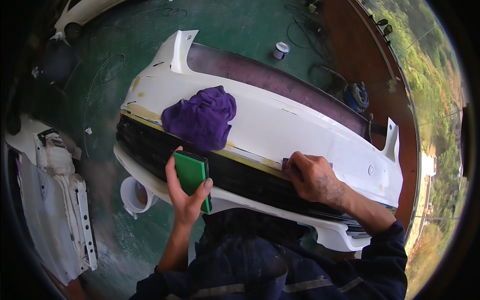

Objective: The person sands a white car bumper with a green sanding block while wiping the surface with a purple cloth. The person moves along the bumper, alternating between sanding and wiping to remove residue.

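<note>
A white car bumper (260, 115) with a black lower band (240, 175) stretches across in front of me. My left hand (187, 202) grips a green and black sanding block (191, 172) by its edges, above the bumper's lower edge. Curled fingers of my right hand (315, 180) press a mauve piece of sandpaper (285, 165) against the white surface, just above the band; most of the sheet is under the hand. Left of it, a crumpled purple cloth (202, 117) lies on the bumper. Yellowish patches (142, 111) mark the paint along the band.
A translucent bucket (135, 197) stands on the green floor at left, below the bumper. Beyond the bumper are a small can (281, 50), cables (305, 30) and a blue machine (356, 97). Car body panels (55, 200) lean at far left.
</note>
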`<state>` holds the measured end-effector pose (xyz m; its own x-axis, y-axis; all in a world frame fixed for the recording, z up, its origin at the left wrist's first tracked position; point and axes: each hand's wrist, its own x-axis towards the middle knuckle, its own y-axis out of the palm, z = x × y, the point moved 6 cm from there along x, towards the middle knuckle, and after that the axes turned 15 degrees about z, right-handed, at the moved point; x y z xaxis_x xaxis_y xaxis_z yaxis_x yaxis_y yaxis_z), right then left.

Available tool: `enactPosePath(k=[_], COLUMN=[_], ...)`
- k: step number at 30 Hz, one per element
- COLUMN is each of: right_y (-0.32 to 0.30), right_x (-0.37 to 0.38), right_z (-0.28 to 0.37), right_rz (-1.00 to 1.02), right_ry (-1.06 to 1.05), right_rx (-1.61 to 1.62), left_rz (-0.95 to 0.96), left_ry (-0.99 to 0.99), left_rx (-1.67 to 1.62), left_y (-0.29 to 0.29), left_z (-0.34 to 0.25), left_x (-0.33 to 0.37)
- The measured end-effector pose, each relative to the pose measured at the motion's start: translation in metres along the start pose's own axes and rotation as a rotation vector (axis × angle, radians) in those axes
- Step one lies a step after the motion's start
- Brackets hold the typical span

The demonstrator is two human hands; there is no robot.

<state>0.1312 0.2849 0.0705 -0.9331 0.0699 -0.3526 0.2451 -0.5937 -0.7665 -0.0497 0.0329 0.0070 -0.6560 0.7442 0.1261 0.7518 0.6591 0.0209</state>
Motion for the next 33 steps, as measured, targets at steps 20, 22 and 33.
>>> enactPosePath(k=[20, 22, 33], right_y=[-0.002, -0.003, -0.002], right_x=[0.036, 0.039, 0.063], right_z=[0.024, 0.022, 0.033], right_rz=[-0.022, -0.016, 0.104], right_ry=[-0.041, -0.044, 0.007], right_rx=[-0.056, -0.055, -0.076], left_rz=[0.034, 0.014, 0.021], left_ry=[0.003, -0.002, 0.042], left_rx=[0.221, 0.215, 0.275], left_y=[0.008, 0.007, 0.009], left_z=[0.007, 0.007, 0.003], left_x=[0.003, 0.003, 0.004])
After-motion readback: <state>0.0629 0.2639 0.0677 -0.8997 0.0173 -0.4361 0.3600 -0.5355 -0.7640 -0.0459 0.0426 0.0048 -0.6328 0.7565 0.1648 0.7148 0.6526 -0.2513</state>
